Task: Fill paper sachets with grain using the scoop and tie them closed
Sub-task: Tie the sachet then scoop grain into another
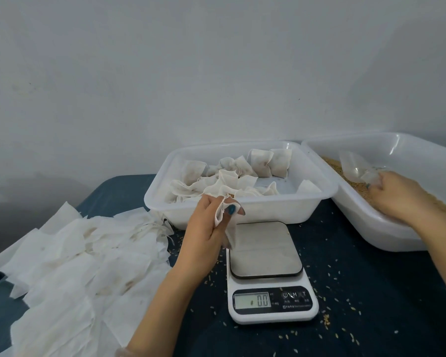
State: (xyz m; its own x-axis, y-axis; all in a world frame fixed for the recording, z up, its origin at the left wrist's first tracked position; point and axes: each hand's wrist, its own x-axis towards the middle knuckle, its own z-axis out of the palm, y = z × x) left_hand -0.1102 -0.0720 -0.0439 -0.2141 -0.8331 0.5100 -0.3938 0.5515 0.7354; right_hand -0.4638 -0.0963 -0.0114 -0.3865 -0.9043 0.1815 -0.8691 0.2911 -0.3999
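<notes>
My left hand (207, 229) pinches an empty white paper sachet (225, 222) above the far left corner of the kitchen scale (265, 269). My right hand (397, 195) reaches into the white tub (386, 233) at the right and grips the handle of a clear plastic scoop (352, 167) lying on the brown grain (345, 180). Several filled, tied sachets (268, 162) lie in the middle white tub (242, 212). A heap of flat empty sachets (83, 256) covers the table's left side.
The scale's display reads 0.0 and its steel plate is bare. Loose grains (327, 318) are scattered over the dark blue tabletop (371, 292) around the scale. A plain grey wall stands right behind the tubs.
</notes>
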